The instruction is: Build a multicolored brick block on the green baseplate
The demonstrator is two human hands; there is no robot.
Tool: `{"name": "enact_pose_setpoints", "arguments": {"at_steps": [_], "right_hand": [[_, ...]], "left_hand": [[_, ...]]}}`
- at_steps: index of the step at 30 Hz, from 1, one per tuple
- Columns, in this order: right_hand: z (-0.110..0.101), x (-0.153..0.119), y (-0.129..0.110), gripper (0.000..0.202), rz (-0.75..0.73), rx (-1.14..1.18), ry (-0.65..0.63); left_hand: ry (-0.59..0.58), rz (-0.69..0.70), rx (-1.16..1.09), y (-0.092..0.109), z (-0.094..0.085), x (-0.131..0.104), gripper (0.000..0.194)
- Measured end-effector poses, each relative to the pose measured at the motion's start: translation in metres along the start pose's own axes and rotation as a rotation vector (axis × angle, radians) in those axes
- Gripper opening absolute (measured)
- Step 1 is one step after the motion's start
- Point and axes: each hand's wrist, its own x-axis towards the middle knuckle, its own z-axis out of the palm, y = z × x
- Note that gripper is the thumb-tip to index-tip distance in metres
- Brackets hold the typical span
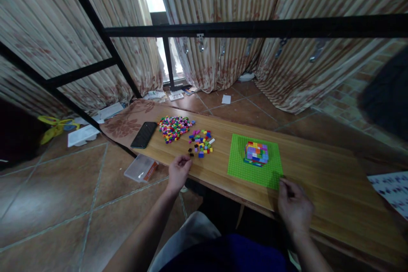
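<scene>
A green studded baseplate (237, 161) lies on the wooden table, bearing a block of many-coloured toy bricks (256, 153) stacked several layers high. At the plate's near right corner is my right hand (296, 206), its thumb and forefinger closed on the edge. My left hand (179, 172) rests by the table's near edge, fingertips pinched together; whether a small brick is between them is hidden. Just beyond it, a few black bricks (191, 153) lie at the near side of a loose spread of bricks (201, 141). Farther back sits a denser pile of small bricks (174, 126).
A black phone (144, 134) lies left of the bricks on a brown cloth (123, 125). A clear plastic box (140, 168) is on the floor below. Black metal rails (223, 30) cross beyond the table (321, 170). A printed sheet (390, 191) lies at right.
</scene>
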Motion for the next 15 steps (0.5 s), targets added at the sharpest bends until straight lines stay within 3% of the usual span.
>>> {"name": "enact_pose_setpoints", "arguments": {"at_steps": [5, 10, 15], "right_hand": [[-0.001, 0.000, -0.001, 0.042, -0.002, -0.005, -0.011], [-0.001, 0.001, -0.001, 0.041, -0.008, -0.024, -0.009], [0.000, 0.000, -0.001, 0.042, -0.037, -0.024, 0.006]], "left_hand": [[0.066, 0.033, 0.290, 0.004, -0.011, 0.012, 0.021], [0.013, 0.155, 0.639, 0.013, -0.001, 0.020, 0.026], [-0.036, 0.212, 0.795, 0.017, 0.007, 0.020, 0.017]]}}
